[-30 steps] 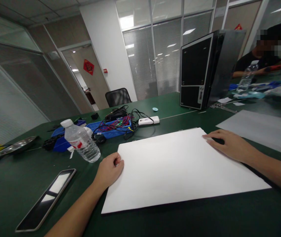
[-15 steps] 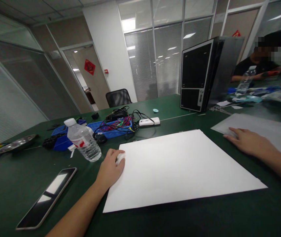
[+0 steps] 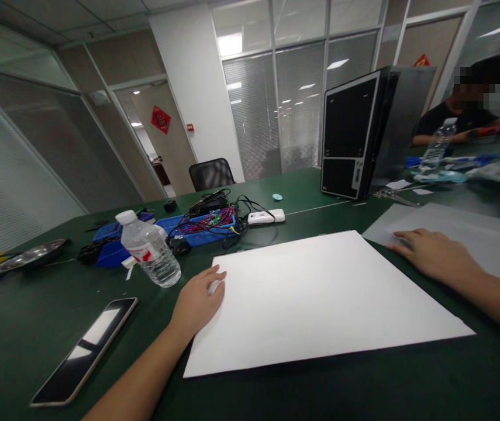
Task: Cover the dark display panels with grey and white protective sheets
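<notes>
A large white sheet lies flat on the dark green table. My left hand rests on its left edge, thumb and fingers apart, with a small whitish patch between them that I cannot make out. To the right, my right hand lies on a thin, greyish translucent sheet, fingers stretched out and pressing on it. This sheet overlaps another translucent sheet. The undersides of both hands are hidden.
Left of the sheet are a water bottle and a phone. Behind stand a blue tray of wires, a white device and a black computer tower. A person sits at the far right near another bottle.
My right hand has slid a little to the left, and the upper translucent sheet has shifted left with it. The fingers of my left hand have spread slightly; the white sheet stays put.
</notes>
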`<state>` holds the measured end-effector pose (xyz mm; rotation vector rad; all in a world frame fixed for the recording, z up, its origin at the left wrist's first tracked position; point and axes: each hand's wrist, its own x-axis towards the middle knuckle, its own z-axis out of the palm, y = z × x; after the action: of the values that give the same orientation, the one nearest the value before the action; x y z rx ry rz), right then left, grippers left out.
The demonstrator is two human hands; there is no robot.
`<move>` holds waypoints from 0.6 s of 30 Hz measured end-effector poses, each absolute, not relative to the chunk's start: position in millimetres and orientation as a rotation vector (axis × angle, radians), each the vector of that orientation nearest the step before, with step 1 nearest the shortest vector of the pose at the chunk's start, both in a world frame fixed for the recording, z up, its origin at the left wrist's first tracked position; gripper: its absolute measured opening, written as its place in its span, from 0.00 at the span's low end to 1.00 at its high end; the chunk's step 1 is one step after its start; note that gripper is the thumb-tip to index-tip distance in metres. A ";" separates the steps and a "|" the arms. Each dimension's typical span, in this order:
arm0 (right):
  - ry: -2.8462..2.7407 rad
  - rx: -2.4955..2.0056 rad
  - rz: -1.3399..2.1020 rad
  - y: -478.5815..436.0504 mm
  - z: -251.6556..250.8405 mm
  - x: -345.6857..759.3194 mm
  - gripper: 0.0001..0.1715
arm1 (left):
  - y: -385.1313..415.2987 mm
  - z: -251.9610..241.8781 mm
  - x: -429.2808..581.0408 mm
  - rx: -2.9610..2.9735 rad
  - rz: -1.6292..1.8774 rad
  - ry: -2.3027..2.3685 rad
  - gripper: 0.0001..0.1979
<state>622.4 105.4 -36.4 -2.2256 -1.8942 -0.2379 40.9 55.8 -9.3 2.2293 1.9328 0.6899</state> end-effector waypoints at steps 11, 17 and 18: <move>-1.859 -2.096 -0.487 69.3 4.9 576.8 0.37 | 56.6 -9.9 41.3 2.221 0.702 1.961 0.21; -2.121 -1.477 -0.503 42.9 14.1 520.8 0.31 | 57.1 -9.8 39.3 2.222 0.716 1.951 0.21; -2.212 -1.385 -0.421 38.9 12.5 511.0 0.29 | 57.2 -9.5 39.2 2.224 0.715 1.950 0.21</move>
<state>511.0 38.9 12.5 -1.3850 -2.2121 -0.4208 39.2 57.2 -9.5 2.2238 1.9499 0.7153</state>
